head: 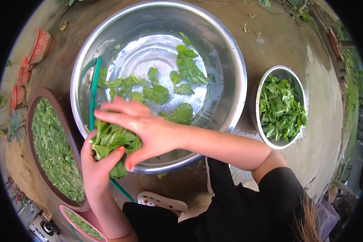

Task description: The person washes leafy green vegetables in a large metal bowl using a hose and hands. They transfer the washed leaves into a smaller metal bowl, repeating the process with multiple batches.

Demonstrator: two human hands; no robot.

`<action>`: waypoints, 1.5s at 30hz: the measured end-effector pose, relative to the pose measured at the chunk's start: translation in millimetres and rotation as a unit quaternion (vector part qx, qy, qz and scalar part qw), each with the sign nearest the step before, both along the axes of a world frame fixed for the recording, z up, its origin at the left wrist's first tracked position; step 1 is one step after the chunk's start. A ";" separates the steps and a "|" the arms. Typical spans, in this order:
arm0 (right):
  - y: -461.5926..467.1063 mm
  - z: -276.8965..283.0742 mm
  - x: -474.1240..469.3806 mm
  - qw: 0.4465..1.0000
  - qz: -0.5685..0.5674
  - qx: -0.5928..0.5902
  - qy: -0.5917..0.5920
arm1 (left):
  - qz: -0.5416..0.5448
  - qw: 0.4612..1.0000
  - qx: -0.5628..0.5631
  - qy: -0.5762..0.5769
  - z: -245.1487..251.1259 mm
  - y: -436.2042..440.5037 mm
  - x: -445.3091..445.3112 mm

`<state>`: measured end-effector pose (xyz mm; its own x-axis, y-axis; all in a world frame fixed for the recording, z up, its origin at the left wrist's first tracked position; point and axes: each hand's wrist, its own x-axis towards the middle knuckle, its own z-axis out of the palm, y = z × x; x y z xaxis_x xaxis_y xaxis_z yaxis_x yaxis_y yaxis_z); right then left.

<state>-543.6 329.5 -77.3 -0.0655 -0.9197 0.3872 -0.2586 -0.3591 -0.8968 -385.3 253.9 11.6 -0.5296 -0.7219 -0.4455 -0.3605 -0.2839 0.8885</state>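
A bunch of leafy greens (115, 140) is between my hands, over the near left rim of a large steel basin (238, 99). My left hand (98, 165) grips the bunch from below and the left, thumb across the leaves. From the right, my right hand (143, 125) cups the bunch, its fingers spread over the top and slightly blurred, its thumb low on the near side. Shallow water stands in the basin, with loose green leaves (157, 93) in it. A green hose (94, 90) runs over the basin's left side, its end inside.
To the right stands a smaller metal bowl (261, 127) heaped with greens. At left are a brown tub (36, 90) full of greens and a pink basin (67, 211) with more. Red flower pots (39, 47) line the left wall. A white clog (161, 200) is on the wet concrete floor (269, 42).
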 end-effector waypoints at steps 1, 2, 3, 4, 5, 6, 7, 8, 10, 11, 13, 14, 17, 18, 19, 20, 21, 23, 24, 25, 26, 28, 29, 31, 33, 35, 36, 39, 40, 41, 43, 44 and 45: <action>-0.1 -0.9 7.0 0.996 0.052 -0.001 -0.073 | 0.003 0.999 0.017 0.034 -3.4 2.9 -2.8; 0.9 -1.6 13.5 0.990 0.065 0.027 -0.122 | 0.014 1.000 0.017 0.017 -6.0 4.7 -5.0; 2.6 -2.8 18.9 0.983 0.066 0.032 -0.171 | 0.039 0.998 0.043 0.018 -9.0 7.0 -7.2; 4.6 -4.7 22.6 0.973 0.067 0.036 -0.218 | 0.045 0.997 0.041 0.039 -12.8 10.6 -9.6; 7.1 -7.0 25.0 0.978 0.046 0.032 -0.203 | 0.067 0.995 0.052 0.060 -18.2 16.0 -11.9; 9.4 -10.3 26.1 0.982 0.025 0.028 -0.187 | 0.095 0.988 0.073 0.094 -24.3 21.2 -14.4; 11.7 -13.8 27.0 0.985 0.006 0.025 -0.172 | 0.095 0.985 0.100 0.099 -31.0 24.9 -16.4; 14.2 -18.3 26.2 0.984 -0.012 0.019 -0.176 | 0.088 0.988 0.082 0.099 -40.0 29.6 -19.8; 19.0 -27.5 24.9 0.988 -0.044 0.034 -0.145 | 0.078 0.978 0.128 0.145 -52.9 35.1 -22.6; 21.5 -32.1 23.8 0.990 -0.056 0.038 -0.127 | 0.073 0.977 0.153 0.129 -57.2 36.1 -23.5; 26.7 -40.1 20.6 0.987 -0.109 0.046 -0.105 | 0.052 0.969 0.205 0.123 -62.6 37.6 -26.4; 29.4 -43.0 18.9 0.983 -0.142 0.055 -0.101 | 0.044 0.959 0.260 0.108 -62.0 35.3 -26.8; 40.1 -44.9 11.7 0.931 -0.176 0.138 -0.289 | -0.049 0.968 0.231 0.079 -54.6 24.7 -26.8; 43.3 -44.1 5.8 0.926 -0.178 0.153 -0.294 | -0.051 0.968 0.235 0.068 -52.6 18.9 -25.6; 48.6 -41.3 0.9 0.923 -0.191 0.177 -0.282 | -0.046 0.969 0.240 0.050 -52.2 12.9 -23.1; 53.1 -38.1 -5.2 0.899 -0.200 0.195 -0.337 | -0.044 0.967 0.241 0.063 -53.8 7.0 -19.1; 57.7 -34.1 -11.9 0.856 -0.221 0.251 -0.394 | -0.056 0.973 0.224 0.004 -58.5 -0.2 -14.5; 73.4 -21.8 -29.6 0.819 -0.236 0.244 -0.463 | -0.098 0.977 0.185 -0.039 -79.4 -15.2 -6.5; 82.4 -14.1 -36.6 0.819 -0.237 0.212 -0.479 | -0.072 0.981 0.180 -0.014 -94.9 -19.4 -3.3; 92.5 -5.5 -43.9 0.816 -0.231 0.177 -0.500 | -0.065 0.989 0.116 -0.068 -113.6 -26.9 -3.1; 104.0 3.3 -52.2 0.793 -0.276 0.217 -0.497 | -0.070 0.994 0.056 -0.057 -133.8 -36.4 -4.7; 133.6 24.2 -71.0 0.763 -0.335 0.247 -0.495 | -0.078 0.972 -0.169 -0.145 -173.0 -68.3 -17.6; 152.4 35.9 -80.7 0.761 -0.346 0.246 -0.491 | -0.035 0.958 -0.248 -0.143 -190.3 -86.5 -29.1; 198.6 61.1 -102.8 0.758 -0.427 0.226 -0.439 | 0.033 0.925 -0.355 -0.134 -213.1 -115.8 -49.0; 248.9 79.7 -127.6 0.746 -0.512 0.205 -0.373 | 0.088 0.903 -0.409 -0.098 -225.9 -132.8 -72.1; 300.7 92.6 -151.9 0.702 -0.619 0.185 -0.300 | 0.106 0.895 -0.414 -0.127 -229.5 -138.6 -87.9; 324.7 100.5 -165.9 0.685 -0.640 0.197 -0.285 | 0.116 0.889 -0.427 -0.119 -229.3 -139.2 -94.4; 372.9 97.9 -195.0 0.678 -0.653 0.312 -0.129 | 0.138 0.875 -0.441 -0.142 -228.8 -137.0 -106.5; 379.1 91.8 -200.2 0.690 -0.605 0.384 -0.104 | 0.139 0.870 -0.445 -0.162 -229.6 -137.4 -109.1; 379.7 84.8 -203.8 0.701 -0.550 0.446 -0.082 | 0.141 0.864 -0.451 -0.175 -231.4 -138.4 -111.1; 365.3 68.1 -201.7 0.560 -0.482 0.625 0.253 | 0.150 0.863 -0.450 -0.175 -235.9 -142.7 -114.2; 350.9 60.5 -197.4 0.603 -0.493 0.542 0.317 | 0.154 0.867 -0.444 -0.164 -238.0 -145.3 -115.1; 332.2 53.1 -191.4 0.609 -0.522 0.487 0.345 | 0.157 0.872 -0.437 -0.154 -239.7 -147.8 -115.7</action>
